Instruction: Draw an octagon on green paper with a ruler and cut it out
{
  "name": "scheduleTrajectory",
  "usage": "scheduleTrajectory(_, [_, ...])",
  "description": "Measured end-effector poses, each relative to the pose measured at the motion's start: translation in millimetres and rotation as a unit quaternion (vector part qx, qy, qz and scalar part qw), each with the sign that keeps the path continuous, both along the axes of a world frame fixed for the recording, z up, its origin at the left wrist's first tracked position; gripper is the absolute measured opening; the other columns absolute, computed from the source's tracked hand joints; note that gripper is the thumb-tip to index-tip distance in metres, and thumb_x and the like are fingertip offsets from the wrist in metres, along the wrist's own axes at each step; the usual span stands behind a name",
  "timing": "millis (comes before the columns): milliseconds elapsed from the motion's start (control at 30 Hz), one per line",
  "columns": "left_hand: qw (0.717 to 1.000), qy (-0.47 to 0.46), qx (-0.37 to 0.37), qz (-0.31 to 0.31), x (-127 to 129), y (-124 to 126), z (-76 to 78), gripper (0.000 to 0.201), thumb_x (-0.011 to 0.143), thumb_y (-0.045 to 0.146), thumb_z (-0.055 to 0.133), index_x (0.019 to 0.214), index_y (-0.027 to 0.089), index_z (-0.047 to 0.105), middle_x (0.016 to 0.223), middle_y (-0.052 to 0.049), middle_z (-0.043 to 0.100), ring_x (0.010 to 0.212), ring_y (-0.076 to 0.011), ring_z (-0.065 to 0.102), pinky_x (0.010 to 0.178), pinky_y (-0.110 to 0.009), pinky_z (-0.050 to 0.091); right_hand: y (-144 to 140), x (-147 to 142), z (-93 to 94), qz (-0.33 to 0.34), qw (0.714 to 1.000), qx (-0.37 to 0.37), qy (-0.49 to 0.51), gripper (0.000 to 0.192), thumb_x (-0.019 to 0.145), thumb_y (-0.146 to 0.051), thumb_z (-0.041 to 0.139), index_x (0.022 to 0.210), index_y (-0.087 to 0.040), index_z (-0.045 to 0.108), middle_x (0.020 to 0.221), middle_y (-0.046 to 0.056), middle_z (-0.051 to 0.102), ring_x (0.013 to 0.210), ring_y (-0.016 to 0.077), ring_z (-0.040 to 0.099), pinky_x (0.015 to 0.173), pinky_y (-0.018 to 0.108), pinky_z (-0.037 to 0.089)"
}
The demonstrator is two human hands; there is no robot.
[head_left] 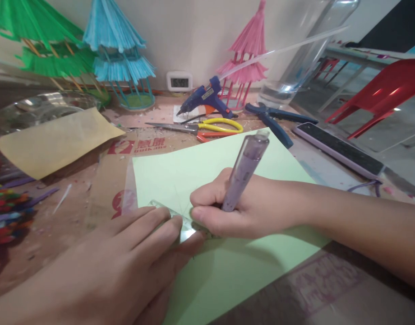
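A pale green sheet of paper (207,167) lies on the cardboard-covered table. My left hand (126,257) rests flat on a clear plastic ruler (185,228) at the sheet's near left part, fingers spread over it. My right hand (237,207) grips a translucent purple pen (246,174), its tip down on the paper right beside the ruler's edge. Faint pencil lines cross the sheet near the tip.
Yellow-handled scissors (207,127), a blue glue gun (205,98) and blue pliers (273,119) lie behind the sheet. Green (48,45), blue (117,54) and pink (248,58) paper pagodas stand at the back. A tan sheet (55,140) at left, a phone (336,146) at right.
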State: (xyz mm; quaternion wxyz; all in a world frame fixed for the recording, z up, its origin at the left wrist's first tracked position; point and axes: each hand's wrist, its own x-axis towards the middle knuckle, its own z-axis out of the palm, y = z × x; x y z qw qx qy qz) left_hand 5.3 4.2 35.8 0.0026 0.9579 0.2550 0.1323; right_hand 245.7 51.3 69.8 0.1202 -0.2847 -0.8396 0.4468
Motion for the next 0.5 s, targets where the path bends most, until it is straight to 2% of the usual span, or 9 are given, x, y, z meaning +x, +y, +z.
scheduleTrajectory(133, [1.0,-0.003,-0.002,-0.003,-1.5,-3.7,-0.5,0.032,0.099,0.021,0.04,0.122,0.031,0.06,0.123,-0.001,0.061,0.118,-0.021,0.054,0.091,-0.031,0.04,0.1,-0.3,-1.0,-0.001,1.0,-0.003,0.007,0.032,0.092,-0.021,0.048,0.062,-0.021,0.037,0.055,-0.01,0.035,0.049,0.0065,0.035,0.051,0.024,0.027])
scheduleTrajectory(333, [0.999,0.008,-0.034,-0.002,-5.4,-4.2,2.9,0.038,0.098,0.021,0.043,0.13,0.035,0.058,0.121,0.003,0.062,0.123,-0.0198,0.053,0.096,-0.03,0.04,0.4,-0.9,-1.8,-0.003,1.0,-0.007,0.013,0.032,0.092,-0.021,0.048,0.061,-0.021,0.037,0.055,-0.01,0.034,0.049,0.0062,0.034,0.051,0.024,0.026])
scheduleTrajectory(500, [1.0,0.002,-0.011,-0.005,-3.2,-1.5,1.8,0.041,0.097,0.018,0.04,0.13,0.033,0.058,0.124,0.0,0.061,0.122,-0.0207,0.053,0.092,-0.03,0.042,-0.3,0.1,-1.2,-0.004,1.0,-0.006,0.004,0.032,0.092,-0.021,0.048,0.062,-0.021,0.037,0.055,-0.01,0.035,0.05,0.0064,0.035,0.052,0.025,0.027])
